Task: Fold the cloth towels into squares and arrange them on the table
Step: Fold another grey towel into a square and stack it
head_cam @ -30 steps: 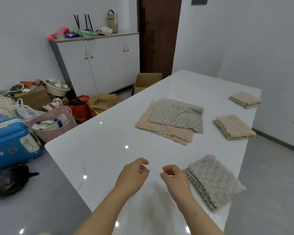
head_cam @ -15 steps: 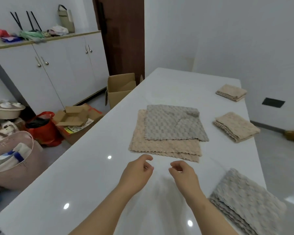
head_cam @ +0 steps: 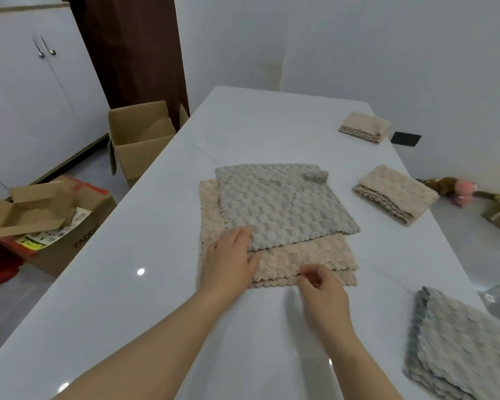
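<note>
- Altogether, five towels lie on the white table (head_cam: 104, 298): two unfolded in the middle and three folded along its right side.
- The grey towel (head_cam: 283, 206) lies spread on top of the beige towel (head_cam: 300, 258), shifted toward the far side so the beige one shows at the left and near edges; both have a bubbly, quilted texture and scalloped edges, and the grey one's far right corner is turned over.
- Two folded beige towels sit as thick squares by the right edge, one far (head_cam: 364, 127) and one nearer (head_cam: 394, 194), well apart; a folded grey towel (head_cam: 462, 347) lies at the near right, partly cut off by the frame.
- The table top is glossy, with small light reflections.
- The left hand (head_cam: 228, 262) lies flat over the near left corner of the stack, fingers extended, its fingertips (head_cam: 244, 230) on the grey towel's corner; it presses rather than grips.
- The right hand (head_cam: 324, 293) pinches thumb and forefinger at the beige towel's near edge; whether cloth is actually caught between them cannot be told.
- Half a second ago both hands hovered loosely curled above bare table short of the stack; now they have reached it, and the view has moved closer.
- Two open cardboard boxes (head_cam: 140, 137) (head_cam: 41, 217) stand on the floor at the left.
</note>
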{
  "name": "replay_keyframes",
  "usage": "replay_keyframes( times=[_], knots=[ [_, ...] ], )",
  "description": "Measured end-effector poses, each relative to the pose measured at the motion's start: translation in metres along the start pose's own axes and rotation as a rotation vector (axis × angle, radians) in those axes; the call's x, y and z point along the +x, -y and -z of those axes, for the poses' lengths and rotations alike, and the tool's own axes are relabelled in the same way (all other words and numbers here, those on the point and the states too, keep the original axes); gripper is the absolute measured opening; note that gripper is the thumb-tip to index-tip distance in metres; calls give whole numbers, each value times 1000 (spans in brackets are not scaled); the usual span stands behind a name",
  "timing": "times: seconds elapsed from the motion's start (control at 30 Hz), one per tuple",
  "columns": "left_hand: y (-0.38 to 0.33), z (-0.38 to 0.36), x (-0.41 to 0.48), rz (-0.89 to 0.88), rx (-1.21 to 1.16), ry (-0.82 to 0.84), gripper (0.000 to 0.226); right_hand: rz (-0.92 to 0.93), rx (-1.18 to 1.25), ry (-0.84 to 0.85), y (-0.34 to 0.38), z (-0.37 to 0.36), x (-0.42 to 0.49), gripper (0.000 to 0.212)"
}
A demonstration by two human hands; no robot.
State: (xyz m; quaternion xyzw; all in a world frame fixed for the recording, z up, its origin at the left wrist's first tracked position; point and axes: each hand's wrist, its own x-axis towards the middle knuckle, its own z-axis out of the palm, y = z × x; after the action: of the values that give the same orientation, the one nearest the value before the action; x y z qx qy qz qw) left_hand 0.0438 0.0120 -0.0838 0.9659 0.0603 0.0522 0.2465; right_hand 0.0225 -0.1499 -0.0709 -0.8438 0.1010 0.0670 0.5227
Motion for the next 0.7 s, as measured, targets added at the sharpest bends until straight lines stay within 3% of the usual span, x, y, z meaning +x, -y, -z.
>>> replay_keyframes(
  times=[0.07, 0.2, 0.27, 0.43, 0.7],
  knots=[
    [5, -8, 4, 37, -32, -28, 51, 20, -79, -20, -2, -1, 5, 19],
    [6, -9, 7, 97, -208, -164, 23, 64, -211, -59, -8, -4, 9, 16],
    [6, -7, 7, 139, -273, -199, 23, 94, -227, -87, -11, -6, 8, 16],
    [-1, 11, -9, 86, -456, -309, 24, 181, -144, -127, -20, -9, -2, 17],
    [17, 40, -85, -40, -536, -383, 21, 303, 57, -165, -39, -14, -65, 20]
  ],
)
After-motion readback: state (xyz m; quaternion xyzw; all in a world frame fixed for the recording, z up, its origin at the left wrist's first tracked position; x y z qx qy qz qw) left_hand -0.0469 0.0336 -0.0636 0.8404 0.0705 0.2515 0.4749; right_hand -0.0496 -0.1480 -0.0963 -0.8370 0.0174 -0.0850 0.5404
